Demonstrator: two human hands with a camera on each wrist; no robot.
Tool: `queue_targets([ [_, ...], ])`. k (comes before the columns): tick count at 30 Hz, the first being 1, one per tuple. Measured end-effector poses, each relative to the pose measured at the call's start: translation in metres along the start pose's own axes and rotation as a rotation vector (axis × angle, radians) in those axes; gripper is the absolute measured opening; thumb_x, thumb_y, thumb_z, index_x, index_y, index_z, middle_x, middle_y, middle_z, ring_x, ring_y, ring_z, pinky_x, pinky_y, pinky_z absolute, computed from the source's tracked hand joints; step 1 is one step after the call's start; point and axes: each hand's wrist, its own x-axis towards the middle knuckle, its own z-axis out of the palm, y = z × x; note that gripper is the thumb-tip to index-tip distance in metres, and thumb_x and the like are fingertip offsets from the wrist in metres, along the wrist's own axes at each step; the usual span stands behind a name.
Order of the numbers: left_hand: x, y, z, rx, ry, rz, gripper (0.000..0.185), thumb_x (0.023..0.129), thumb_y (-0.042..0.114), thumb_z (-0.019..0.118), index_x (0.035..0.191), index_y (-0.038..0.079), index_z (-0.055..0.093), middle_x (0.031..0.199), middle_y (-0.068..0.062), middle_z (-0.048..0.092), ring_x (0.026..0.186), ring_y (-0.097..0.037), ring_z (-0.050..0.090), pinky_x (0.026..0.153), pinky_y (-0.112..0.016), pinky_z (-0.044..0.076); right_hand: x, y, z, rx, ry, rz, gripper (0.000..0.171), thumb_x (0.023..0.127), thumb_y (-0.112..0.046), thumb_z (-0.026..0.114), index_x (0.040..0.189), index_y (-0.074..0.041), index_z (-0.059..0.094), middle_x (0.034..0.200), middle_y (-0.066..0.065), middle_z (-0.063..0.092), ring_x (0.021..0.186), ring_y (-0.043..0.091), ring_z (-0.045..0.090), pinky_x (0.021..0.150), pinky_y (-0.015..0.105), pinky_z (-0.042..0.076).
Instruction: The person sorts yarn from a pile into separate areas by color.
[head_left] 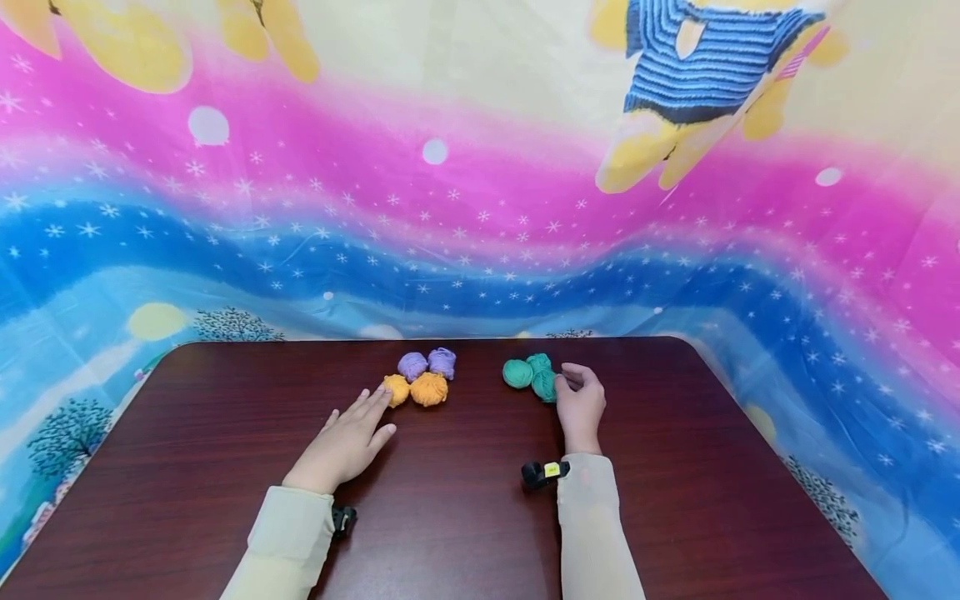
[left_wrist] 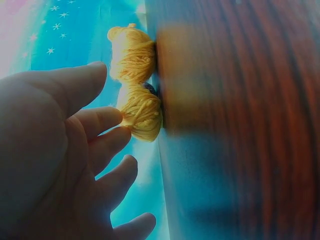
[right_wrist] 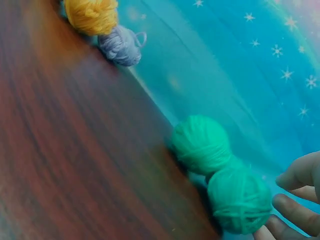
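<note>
My left hand (head_left: 375, 410) lies flat on the dark wooden table (head_left: 465, 517), fingers straight. In the left wrist view its fingertips (left_wrist: 116, 118) touch the nearer orange yarn ball (left_wrist: 143, 113); a second orange ball (left_wrist: 131, 52) sits just beyond. In the head view the orange balls (head_left: 429, 389) lie in front of two purple balls (head_left: 442, 362). My right hand (head_left: 568, 385) rests right of a cluster of green yarn balls (head_left: 517, 373), fingers loosely curled beside the nearest one (right_wrist: 239, 200). Whether the fingertips (right_wrist: 295, 206) touch it is unclear; nothing is held.
A bright cartoon-print cloth (head_left: 480, 208) hangs behind and around the table. The table's far edge (head_left: 420, 340) runs just behind the yarn. Small black devices sit at both wrists (head_left: 543, 472). An orange ball (right_wrist: 92, 15) and a purple ball (right_wrist: 120, 45) show in the right wrist view.
</note>
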Motion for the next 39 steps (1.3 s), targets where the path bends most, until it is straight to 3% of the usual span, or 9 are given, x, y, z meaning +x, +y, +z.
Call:
queue_targets([
  [6, 0.0, 0.0, -0.001, 0.007, -0.004, 0.0, 0.061, 0.109, 0.03, 0.048, 0.16, 0.004, 0.028, 0.167, -0.015, 0.022, 0.152, -0.04, 0.019, 0.116, -0.07, 0.016, 0.0, -0.013, -0.002, 0.029, 0.05, -0.003, 0.024, 0.098, -0.006, 0.061, 0.119, 0.001, 0.07, 0.113, 0.02, 0.067, 0.106, 0.033, 0.062, 0.088, 0.048, 0.051],
  [14, 0.0, -0.001, 0.0, 0.004, -0.014, -0.016, 0.061, 0.109, 0.032, 0.046, 0.161, 0.006, 0.027, 0.167, -0.014, 0.021, 0.153, -0.039, 0.017, 0.117, -0.069, 0.016, -0.006, -0.036, 0.007, 0.127, 0.012, -0.003, 0.02, 0.097, -0.005, 0.06, 0.113, 0.001, 0.072, 0.101, 0.015, 0.067, 0.081, 0.021, 0.06, 0.07, 0.031, 0.05],
  [21, 0.0, 0.001, -0.001, 0.0, -0.013, -0.008, 0.061, 0.109, 0.032, 0.046, 0.161, 0.005, 0.026, 0.167, -0.015, 0.021, 0.153, -0.04, 0.018, 0.116, -0.07, 0.016, -0.017, -0.045, 0.024, 0.21, -0.095, -0.013, 0.017, 0.097, -0.002, 0.06, 0.109, 0.002, 0.072, 0.099, 0.014, 0.067, 0.087, 0.037, 0.064, 0.071, 0.034, 0.055],
  [28, -0.001, 0.001, -0.001, 0.001, -0.012, -0.006, 0.061, 0.109, 0.031, 0.047, 0.161, 0.005, 0.027, 0.167, -0.015, 0.021, 0.153, -0.039, 0.018, 0.116, -0.07, 0.015, -0.03, -0.048, 0.044, 0.217, -0.207, -0.064, 0.018, 0.092, 0.0, 0.063, 0.106, 0.002, 0.073, 0.095, 0.013, 0.068, 0.085, 0.037, 0.067, 0.069, 0.028, 0.055],
  [35, 0.0, 0.0, 0.0, 0.005, -0.013, -0.01, 0.062, 0.109, 0.033, 0.047, 0.161, 0.006, 0.026, 0.167, -0.014, 0.02, 0.153, -0.039, 0.018, 0.117, -0.07, 0.015, -0.045, -0.049, 0.063, 0.159, -0.376, -0.12, 0.023, 0.092, -0.002, 0.068, 0.114, 0.001, 0.07, 0.11, 0.019, 0.069, 0.094, 0.03, 0.068, 0.084, 0.041, 0.056],
  [39, 0.0, 0.0, 0.001, 0.006, -0.012, -0.008, 0.062, 0.109, 0.033, 0.047, 0.161, 0.006, 0.026, 0.167, -0.014, 0.02, 0.153, -0.039, 0.018, 0.116, -0.07, 0.015, -0.053, -0.047, 0.07, 0.119, -0.474, -0.119, 0.028, 0.092, -0.005, 0.07, 0.12, 0.0, 0.068, 0.113, 0.02, 0.069, 0.098, 0.032, 0.067, 0.087, 0.045, 0.056],
])
